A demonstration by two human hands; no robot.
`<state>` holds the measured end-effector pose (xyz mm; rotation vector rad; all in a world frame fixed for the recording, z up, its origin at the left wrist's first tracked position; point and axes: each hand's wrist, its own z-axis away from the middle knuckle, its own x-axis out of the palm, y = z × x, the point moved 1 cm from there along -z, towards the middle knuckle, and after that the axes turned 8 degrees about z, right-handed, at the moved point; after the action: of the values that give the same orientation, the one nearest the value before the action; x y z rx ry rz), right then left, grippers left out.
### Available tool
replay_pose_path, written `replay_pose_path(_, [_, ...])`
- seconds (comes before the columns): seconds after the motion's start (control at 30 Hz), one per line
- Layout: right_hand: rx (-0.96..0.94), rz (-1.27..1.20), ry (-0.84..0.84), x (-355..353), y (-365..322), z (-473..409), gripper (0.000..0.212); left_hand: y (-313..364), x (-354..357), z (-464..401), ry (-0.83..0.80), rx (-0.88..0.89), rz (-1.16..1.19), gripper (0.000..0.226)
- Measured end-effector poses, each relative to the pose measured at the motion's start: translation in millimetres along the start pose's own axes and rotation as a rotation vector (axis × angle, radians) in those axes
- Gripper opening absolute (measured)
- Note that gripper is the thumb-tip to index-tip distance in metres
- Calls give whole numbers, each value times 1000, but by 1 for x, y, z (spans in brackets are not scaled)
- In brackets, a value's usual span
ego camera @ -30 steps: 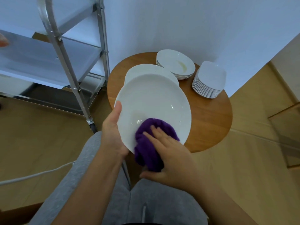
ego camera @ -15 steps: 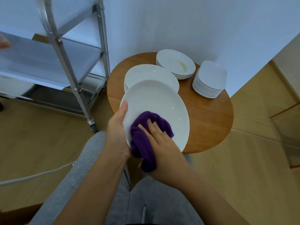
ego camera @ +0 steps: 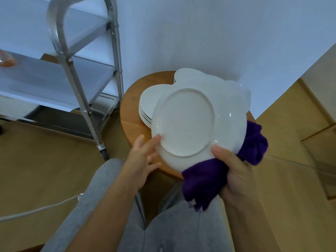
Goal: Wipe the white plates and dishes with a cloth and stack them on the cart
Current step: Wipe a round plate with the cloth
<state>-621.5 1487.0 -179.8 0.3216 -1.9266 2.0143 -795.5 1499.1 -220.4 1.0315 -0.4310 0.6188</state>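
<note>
I am sitting with my grey-trousered knees (ego camera: 112,206) nearest the camera, both hands raised just above them. My right hand (ego camera: 234,171) is gripping the purple cloth (ego camera: 203,180), thumb curled over the near rim of the white plate (ego camera: 187,122), with the cloth bunched beneath that rim and trailing out past its right edge. My left hand (ego camera: 143,157) is lying mostly open, fingers relaxed, fingertips touching the plate's lower left edge and steadying rather than clamping it.

The plate is being held underside up, foot ring facing me, tilted over the near edge of the round wooden counter (ego camera: 131,113). In my judgement the underside is the surface now due for wiping. To do that well I am judging that the left hand should take a firmer hold on the rim first, freeing the right hand to draw the cloth round onto the base and sweep inside and outside the foot ring. The present grip looks light for a glazed plate; a slip is the main risk.

Behind it, a stack of white plates (ego camera: 145,104) is waiting on the counter; further dishes behind are largely hidden. To the far left, the metal cart (ego camera: 85,99) is standing just beside the counter, its shelves offering the stacking place.
</note>
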Motion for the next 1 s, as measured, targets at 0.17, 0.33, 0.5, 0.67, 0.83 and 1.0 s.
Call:
replay_pose_path(0.17, [161, -112, -39, -17, 14, 4, 39, -4, 3, -9, -105, -47, 408, 58])
replay_pose_path(0.33, [171, 139, 80, -37, 17, -2, 43, 10, 11, -6, -17, 142, 247, 62])
replay_pose_path(0.5, [80, 153, 115, -41, -21, -19, 35, 40, 14, 2, -12, 343, -160, 61])
replay_pose_path(0.67, [-55, 648, -551, 13, -69, -26, 37, 52, 37, 8, -201, 299, -610, 49])
replay_pose_path(0.83, [-115, 1690, -750, 33, -67, -47, 122, 51, 42, 8, -357, 185, -769, 57])
replay_pose_path(1.0, [8, 1457, -910, 28, -64, -63, 96, 43, 33, 12, -388, 149, -808, 57])
